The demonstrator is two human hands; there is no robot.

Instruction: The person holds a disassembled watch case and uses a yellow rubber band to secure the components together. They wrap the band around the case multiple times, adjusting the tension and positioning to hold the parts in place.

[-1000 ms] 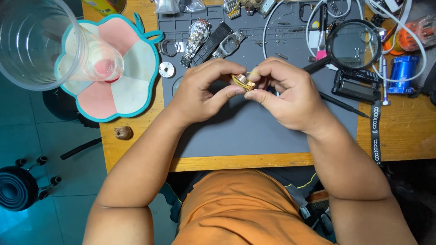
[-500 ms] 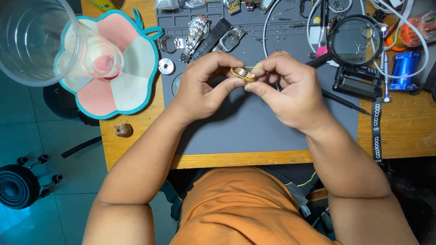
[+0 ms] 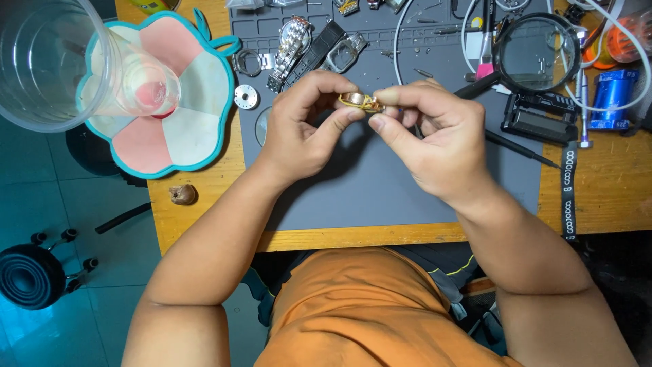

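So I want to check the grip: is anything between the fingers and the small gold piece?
Nothing visible. Both the left hand and right hand pinch the gold piece directly with bare fingertips, above the grey mat.

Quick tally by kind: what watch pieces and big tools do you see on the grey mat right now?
Gold watch case, pinched between left hand and right hand: 1
Silver metal watch bracelet: 1
Black round magnifying glass: 1
Blue metal cylinder tool: 1
Total: 4

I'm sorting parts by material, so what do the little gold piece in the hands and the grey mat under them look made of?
Gold piece: seemingly polished gold-toned metal, given bright glints. Grey mat: probably matte silicone or rubber, with moulded compartments and no shine.
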